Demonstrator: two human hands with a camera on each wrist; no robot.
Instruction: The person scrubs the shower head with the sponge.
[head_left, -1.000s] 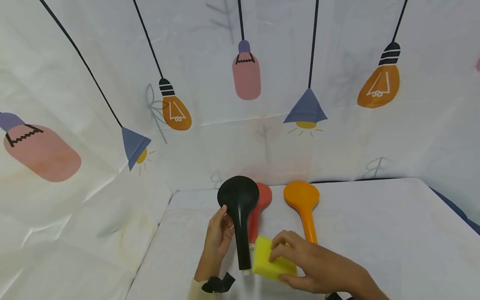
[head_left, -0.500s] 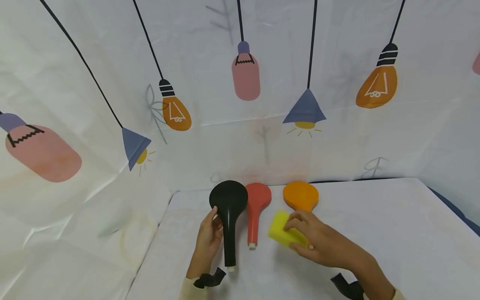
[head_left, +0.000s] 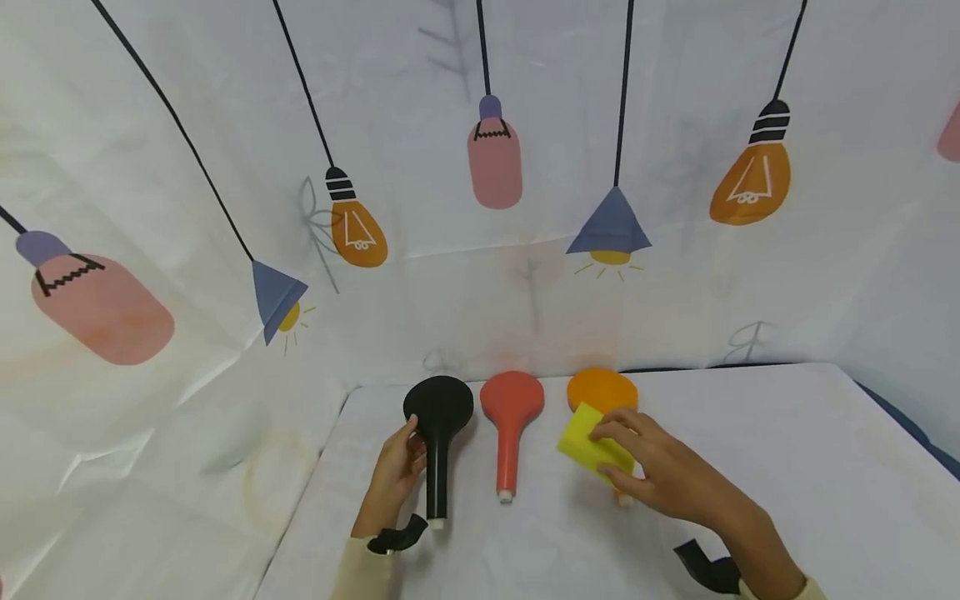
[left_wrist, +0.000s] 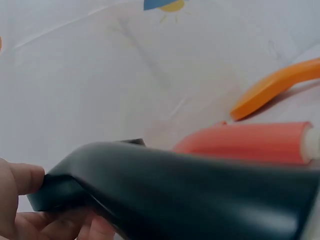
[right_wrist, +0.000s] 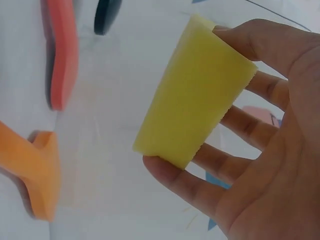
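My left hand grips the rim of a black shower head, thumb on its face edge and fingers beneath. In the left wrist view the black shower head fills the foreground, its handle running right. A yellow sponge is pinched between the thumb and fingers of my right hand, held above the handle of an orange shower head and hiding most of it. The right wrist view shows the sponge gripped by its edges. Between the hands lies a red shower head, untouched.
A white-covered table carries all three shower heads near its back edge. Behind it hangs a white sheet printed with lamps and bulbs. Black straps circle both wrists.
My left hand has carried the black shower head leftward and lower, uncovering the red one. My right hand has moved the sponge up and right, away from the black shower head to above the orange one.
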